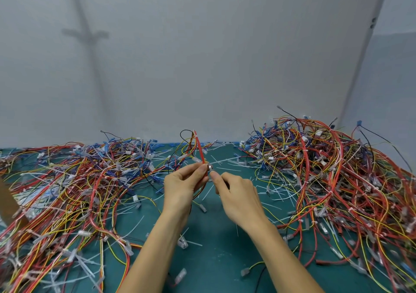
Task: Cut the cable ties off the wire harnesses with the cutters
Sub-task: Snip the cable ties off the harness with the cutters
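Two heaps of wire harnesses flank me on the green counter [213,247]. The left heap [74,191] sprawls across the lower left of the frame, and the right heap [333,180] piles higher at the right. Red, yellow, blue and black wires are tangled all through both.

Mid-frame, both grips are up and close together. My left grip [183,185] is clamped on a red harness [200,153], thumb and forefinger pinching it low down. The bundle stands almost upright above my knuckles, leaning slightly left, with thin yellow and black wires looping off its top.

My right grip [239,197] is curled in tight, the thumb stretched toward my left thumb and very nearly meeting it. Just above the two thumb tips a small silvery bit of the cutters [210,167] peeks out, right against the red harness. The rest of the tool is buried in my fist, so I cannot tell how the blades stand.

Loose white cable ties [225,168] lie scattered over the bare strip of counter around and beyond my grips. A brown cardboard piece [9,202] pokes in at the left edge. A plain grey wall [202,56] fills the top half.
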